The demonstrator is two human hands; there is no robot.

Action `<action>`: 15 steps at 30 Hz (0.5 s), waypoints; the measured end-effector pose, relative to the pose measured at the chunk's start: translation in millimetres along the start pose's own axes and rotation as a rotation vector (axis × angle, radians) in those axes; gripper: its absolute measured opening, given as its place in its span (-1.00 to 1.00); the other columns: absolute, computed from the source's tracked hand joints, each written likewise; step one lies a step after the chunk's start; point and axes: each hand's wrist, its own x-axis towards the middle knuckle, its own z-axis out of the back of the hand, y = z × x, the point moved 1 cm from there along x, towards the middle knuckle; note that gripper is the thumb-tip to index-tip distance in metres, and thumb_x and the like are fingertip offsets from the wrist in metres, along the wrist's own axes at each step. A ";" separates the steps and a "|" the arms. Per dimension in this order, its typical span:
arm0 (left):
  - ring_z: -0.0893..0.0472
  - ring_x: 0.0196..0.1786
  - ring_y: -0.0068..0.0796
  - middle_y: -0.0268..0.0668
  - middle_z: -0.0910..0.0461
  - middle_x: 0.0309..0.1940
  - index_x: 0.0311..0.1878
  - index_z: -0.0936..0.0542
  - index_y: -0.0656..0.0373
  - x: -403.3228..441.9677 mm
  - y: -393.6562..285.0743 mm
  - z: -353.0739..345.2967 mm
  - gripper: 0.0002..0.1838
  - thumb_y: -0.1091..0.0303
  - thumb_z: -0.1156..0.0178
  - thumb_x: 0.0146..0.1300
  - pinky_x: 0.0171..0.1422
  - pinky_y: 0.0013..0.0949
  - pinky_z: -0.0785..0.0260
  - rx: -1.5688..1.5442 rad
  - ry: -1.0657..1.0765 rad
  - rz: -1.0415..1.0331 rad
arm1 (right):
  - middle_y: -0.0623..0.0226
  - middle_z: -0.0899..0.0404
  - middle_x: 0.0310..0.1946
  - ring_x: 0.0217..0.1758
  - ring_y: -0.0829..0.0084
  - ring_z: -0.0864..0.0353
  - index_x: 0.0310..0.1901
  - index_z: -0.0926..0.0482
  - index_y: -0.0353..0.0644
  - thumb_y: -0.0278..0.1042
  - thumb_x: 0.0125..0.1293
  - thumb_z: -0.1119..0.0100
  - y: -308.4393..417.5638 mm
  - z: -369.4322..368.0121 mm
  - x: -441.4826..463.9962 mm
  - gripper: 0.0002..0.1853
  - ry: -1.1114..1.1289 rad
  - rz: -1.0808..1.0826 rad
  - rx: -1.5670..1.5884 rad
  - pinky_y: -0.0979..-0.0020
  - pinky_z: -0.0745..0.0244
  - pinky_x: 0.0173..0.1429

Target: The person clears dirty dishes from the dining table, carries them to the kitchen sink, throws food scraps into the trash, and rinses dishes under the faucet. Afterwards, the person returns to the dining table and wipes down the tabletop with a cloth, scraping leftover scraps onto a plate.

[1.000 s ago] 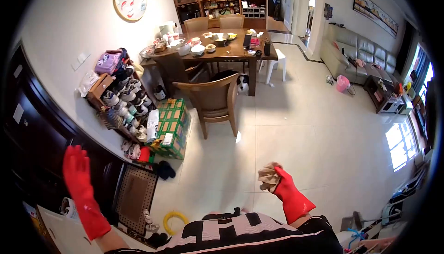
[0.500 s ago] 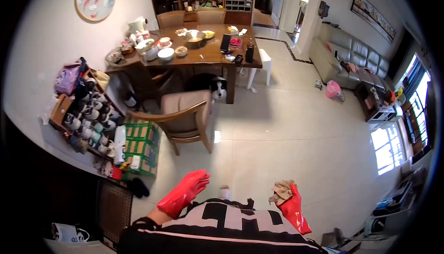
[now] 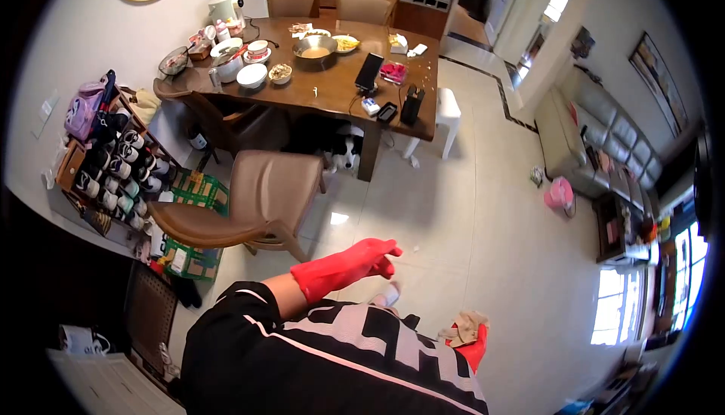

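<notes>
My left hand (image 3: 349, 267), in a red rubber glove, is held out in front of my body with its fingers stretched forward and nothing in them. It is nearest to the brown chair (image 3: 273, 188), without touching it. Low on the right, my right hand (image 3: 476, 352), gloved in red too, is closed on a crumpled beige cloth (image 3: 462, 327). My clothing hides part of the right glove.
Ahead stands a wooden table (image 3: 332, 98) with bowls, a metal basin (image 3: 315, 49) and a phone on a stand (image 3: 369, 73). A black-and-white dog (image 3: 346, 147) lies underneath. A shoe rack (image 3: 121, 162) is left; a white stool (image 3: 447, 109) and pink bin (image 3: 559, 192) are right.
The table and chair appear nearer. My left hand has moved right and a little up, reaching further across my body. My right hand keeps the cloth and sits slightly lower.
</notes>
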 end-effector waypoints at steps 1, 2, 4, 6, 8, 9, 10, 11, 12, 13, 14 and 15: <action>-0.65 -0.22 -0.49 -0.34 -0.67 -0.37 0.26 -0.52 0.18 18.7 -10.9 -1.3 -0.47 -0.11 0.00 0.58 0.06 -0.40 -0.43 -0.059 -0.062 0.052 | 0.33 -0.65 0.07 0.00 0.37 -0.59 0.03 -0.58 0.01 -0.02 0.56 -0.03 17.5 10.1 40.0 -0.73 0.073 -0.015 0.034 0.25 -0.48 -0.01; -0.63 -0.25 -0.50 -0.36 -0.66 -0.39 0.25 -0.53 0.17 35.6 -23.4 -3.4 -0.46 -0.13 -0.01 0.57 -0.01 -0.41 -0.42 -0.117 -0.126 0.110 | 0.34 -0.65 0.08 -0.01 0.37 -0.58 0.03 -0.58 0.03 -0.03 0.56 -0.03 30.5 19.3 72.9 -0.74 0.141 -0.031 0.075 0.26 -0.47 -0.03; -0.61 -0.31 -0.50 -0.37 -0.63 -0.43 0.25 -0.53 0.17 63.3 -55.1 -10.0 -0.45 -0.15 -0.01 0.57 -0.10 -0.41 -0.39 -0.108 -0.133 0.071 | 0.37 -0.62 -0.03 -0.13 0.42 -0.53 0.00 -0.57 0.10 -0.08 0.54 -0.05 71.8 -27.9 136.2 -0.81 -0.149 0.018 -0.026 0.27 -0.36 -0.22; -0.59 -0.36 -0.50 -0.37 -0.61 -0.46 0.25 -0.54 0.17 89.1 -87.2 -14.8 -0.43 -0.17 -0.01 0.56 -0.18 -0.41 -0.38 -0.130 -0.169 0.017 | 0.42 -0.55 -0.18 -0.21 0.47 -0.47 -0.10 -0.52 0.13 -0.16 0.51 -0.06 114.1 -78.3 200.0 -0.91 -0.131 -0.048 -0.013 0.30 -0.28 -0.29; -0.57 -0.40 -0.49 -0.37 -0.59 -0.49 0.25 -0.54 0.16 111.4 -114.6 -16.6 -0.43 -0.18 -0.01 0.56 -0.24 -0.40 -0.37 -0.195 -0.230 -0.040 | 0.49 -0.43 -0.31 -0.29 0.52 -0.39 -0.19 -0.44 0.13 -0.24 0.47 -0.06 145.0 -114.0 263.0 -0.96 0.073 -0.075 -0.044 0.32 -0.20 -0.33; -0.57 -0.42 -0.47 -0.35 -0.55 -0.54 0.25 -0.54 0.18 119.5 -131.3 -13.9 -0.42 -0.17 -0.01 0.56 -0.28 -0.38 -0.37 -0.182 -0.244 -0.069 | 0.53 -0.36 -0.34 -0.32 0.54 -0.35 -0.23 -0.39 0.13 -0.28 0.45 -0.06 156.5 -122.3 294.1 -0.93 0.148 -0.080 -0.104 0.32 -0.17 -0.34; -0.57 -0.42 -0.46 -0.35 -0.54 -0.55 0.24 -0.54 0.18 137.8 -138.8 -7.1 -0.42 -0.18 -0.01 0.57 -0.27 -0.38 -0.37 -0.220 -0.272 -0.056 | 0.56 -0.30 -0.38 -0.35 0.56 -0.31 -0.27 -0.35 0.13 -0.31 0.43 -0.05 167.9 -130.6 325.3 -0.89 0.224 -0.080 -0.163 0.33 -0.14 -0.36; -0.56 -0.42 -0.44 -0.35 -0.53 -0.56 0.24 -0.54 0.19 158.2 -146.4 2.9 -0.42 -0.18 0.00 0.57 -0.27 -0.37 -0.37 -0.252 -0.297 -0.045 | 0.58 -0.24 -0.39 -0.38 0.58 -0.26 -0.29 -0.30 0.14 -0.34 0.42 -0.04 177.0 -134.5 353.4 -0.86 0.220 -0.078 -0.261 0.34 -0.11 -0.36; -0.56 -0.42 -0.42 -0.34 -0.52 -0.57 0.23 -0.54 0.20 176.9 -154.4 14.0 -0.41 -0.18 0.00 0.57 -0.27 -0.36 -0.37 -0.279 -0.322 -0.028 | 0.59 -0.23 -0.38 -0.40 0.59 -0.23 -0.28 -0.30 0.14 -0.34 0.42 -0.03 176.3 -132.7 375.3 -0.86 0.209 -0.081 -0.220 0.34 -0.10 -0.37; -0.54 -0.42 -0.37 -0.35 -0.46 -0.61 0.23 -0.54 0.23 196.9 -166.1 22.1 -0.41 -0.16 0.01 0.58 -0.23 -0.31 -0.40 -0.311 -0.351 0.011 | 0.61 -0.22 -0.38 -0.42 0.61 -0.19 -0.28 -0.30 0.15 -0.35 0.43 -0.01 175.7 -131.3 397.4 -0.85 0.197 -0.084 -0.180 0.34 -0.09 -0.39; -0.53 -0.43 -0.37 -0.35 -0.45 -0.62 0.22 -0.54 0.24 218.6 -176.2 31.6 -0.42 -0.15 0.01 0.58 -0.22 -0.29 -0.41 -0.307 -0.333 0.027 | 0.62 -0.21 -0.38 -0.44 0.62 -0.15 -0.28 -0.29 0.15 -0.36 0.44 0.00 175.1 -130.1 419.7 -0.85 0.186 -0.087 -0.140 0.35 -0.07 -0.40; -0.52 -0.43 -0.36 -0.36 -0.43 -0.63 0.22 -0.55 0.24 241.9 -182.8 42.7 -0.42 -0.15 0.01 0.59 -0.21 -0.28 -0.42 -0.302 -0.308 0.037 | 0.62 -0.21 -0.37 -0.45 0.63 -0.14 -0.26 -0.30 0.15 -0.33 0.46 0.00 171.6 -129.7 427.7 -0.86 0.118 -0.086 -0.101 0.35 -0.07 -0.41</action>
